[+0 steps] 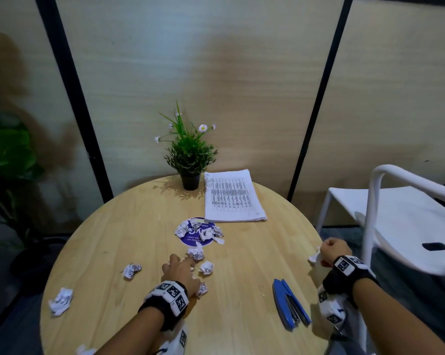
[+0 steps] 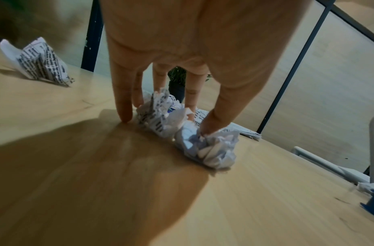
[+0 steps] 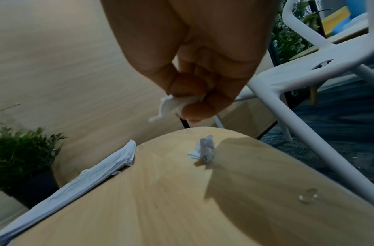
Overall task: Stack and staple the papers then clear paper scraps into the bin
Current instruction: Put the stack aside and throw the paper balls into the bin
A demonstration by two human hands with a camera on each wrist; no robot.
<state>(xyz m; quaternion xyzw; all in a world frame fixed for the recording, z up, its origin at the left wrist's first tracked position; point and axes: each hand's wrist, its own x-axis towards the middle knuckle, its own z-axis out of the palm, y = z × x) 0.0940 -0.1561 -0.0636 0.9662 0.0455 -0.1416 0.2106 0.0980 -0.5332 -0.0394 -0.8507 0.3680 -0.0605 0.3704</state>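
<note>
The stack of printed papers lies at the back of the round wooden table, and its edge shows in the right wrist view. A blue stapler lies near the front right. My left hand reaches flat over the middle, straight fingers spread around one crumpled scrap and the thumb pressing another. My right hand hovers over the right rim, curled round a small white scrap. A further scrap lies on the table below it.
Several more crumpled scraps lie loose, at the left, at centre left and on a purple round sticker. A potted plant stands at the back. A white chair is close on the right. No bin is in view.
</note>
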